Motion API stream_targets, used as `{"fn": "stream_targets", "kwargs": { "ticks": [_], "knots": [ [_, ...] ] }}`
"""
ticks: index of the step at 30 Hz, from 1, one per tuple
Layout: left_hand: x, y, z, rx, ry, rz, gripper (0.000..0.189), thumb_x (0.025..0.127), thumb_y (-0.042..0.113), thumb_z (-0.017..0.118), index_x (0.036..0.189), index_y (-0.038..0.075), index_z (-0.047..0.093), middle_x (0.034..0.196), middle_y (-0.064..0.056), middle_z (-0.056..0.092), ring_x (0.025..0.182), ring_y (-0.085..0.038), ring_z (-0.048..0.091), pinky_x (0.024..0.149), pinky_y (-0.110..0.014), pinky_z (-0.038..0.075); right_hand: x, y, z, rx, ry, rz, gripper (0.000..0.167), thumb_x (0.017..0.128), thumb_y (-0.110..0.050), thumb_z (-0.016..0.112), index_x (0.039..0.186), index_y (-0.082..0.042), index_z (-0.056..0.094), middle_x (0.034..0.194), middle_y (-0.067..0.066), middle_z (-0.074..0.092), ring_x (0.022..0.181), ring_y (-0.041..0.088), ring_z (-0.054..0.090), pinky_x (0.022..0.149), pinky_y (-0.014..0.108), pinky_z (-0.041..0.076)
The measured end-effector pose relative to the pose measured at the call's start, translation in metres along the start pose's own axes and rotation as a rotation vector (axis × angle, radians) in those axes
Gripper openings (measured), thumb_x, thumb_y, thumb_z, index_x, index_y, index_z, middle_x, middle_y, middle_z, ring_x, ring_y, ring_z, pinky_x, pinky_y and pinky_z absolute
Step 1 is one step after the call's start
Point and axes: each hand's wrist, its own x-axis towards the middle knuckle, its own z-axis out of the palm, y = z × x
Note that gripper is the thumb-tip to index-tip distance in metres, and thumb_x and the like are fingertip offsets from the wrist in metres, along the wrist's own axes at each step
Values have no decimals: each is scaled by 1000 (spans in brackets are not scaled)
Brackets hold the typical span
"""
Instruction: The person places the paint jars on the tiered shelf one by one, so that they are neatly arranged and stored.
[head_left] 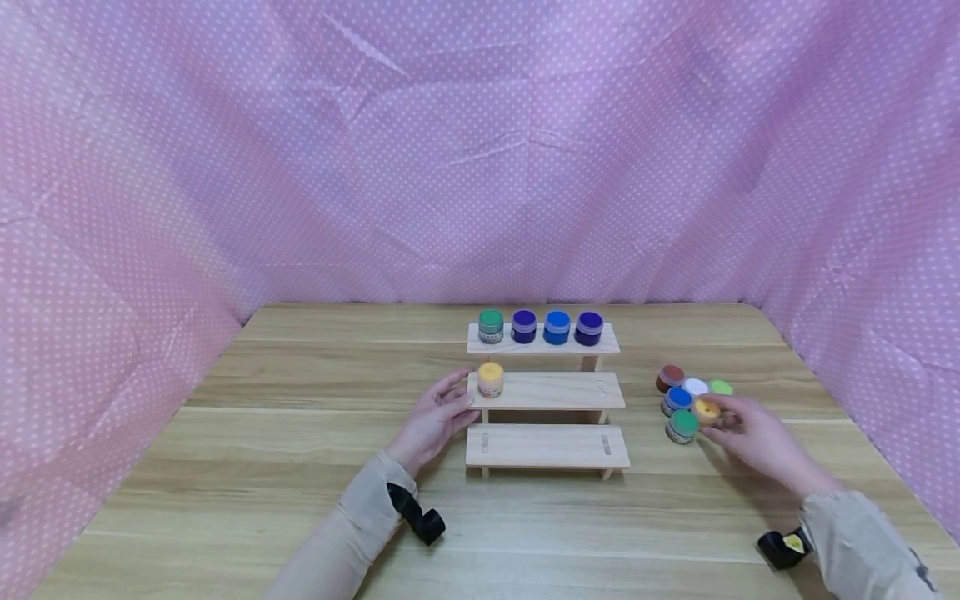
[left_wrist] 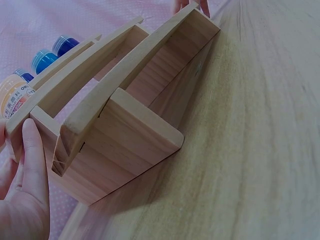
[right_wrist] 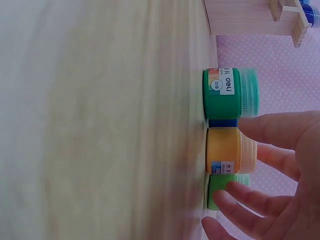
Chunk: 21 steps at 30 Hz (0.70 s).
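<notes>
- Yellow jar (right_wrist: pixel 223 150): towards the right edge of the table (head_left: pixel 225 425), just beside a green jar (right_wrist: pixel 221 95).
- Right hand (head_left: pixel 761 442): around its lid; cannot tell whether pinching.
- Left hand (head_left: pixel 435 419): unclenched, touching the middle shelf's (head_left: pixel 551 390) left edge.
- Best lifted vertically, clear of neighbours.

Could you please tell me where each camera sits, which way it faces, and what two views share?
Head: on the person's head, facing forward and down at the wooden shelf; left hand, right hand and sleeves show.
Left wrist: on that wrist, facing the shelf's end aslant; the left hand shows lower left, other fingers at the top edge.
Right wrist: on that wrist, facing low across the table toward the orange-yellow jar; the right hand shows at right.
Shared: head and right wrist both show that jar and the right hand.
</notes>
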Motion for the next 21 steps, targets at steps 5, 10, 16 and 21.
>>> {"fn": "stream_targets", "kwargs": {
  "ticks": [5, 10, 16, 21],
  "knots": [
    [-1, 1, 0, -1, 5, 2, 59, 93, -8, 46, 147, -3, 22, 94, 3, 55, 79, -6, 60, 77, -17, 55, 1, -2, 0, -13, 2, 7, 50, 82, -15, 71, 123, 9, 54, 96, 18, 60, 92, 38, 58, 78, 56, 50],
    [-1, 1, 1, -4, 5, -2, 58, 93, -9, 45, 147, -2, 24, 92, 3, 55, 78, -5, 60, 76, -17, 55, 1, -3, 1, -29, 12, 5, 47, 81, -13, 70, 121, 8, 56, 96, 20, 60, 91, 38, 58, 77, 56, 51],
    [-1, 1, 1, -9, 5, -7, 57, 93, -9, 45, 146, -1, 25, 92, 4, 55, 78, -5, 60, 76, -17, 55, 0, -4, 1, -33, 22, 2, 43, 81, -12, 70, 119, 6, 59, 92, 14, 59, 89, 34, 58, 75, 54, 50],
    [-2, 2, 1, -5, 11, -11, 58, 93, -8, 46, 147, -2, 24, 92, 3, 55, 77, -5, 60, 76, -17, 55, 0, -4, 1, -28, 20, 12, 41, 82, -11, 70, 118, 6, 60, 94, 15, 59, 91, 37, 58, 77, 58, 50]
  ]
}}
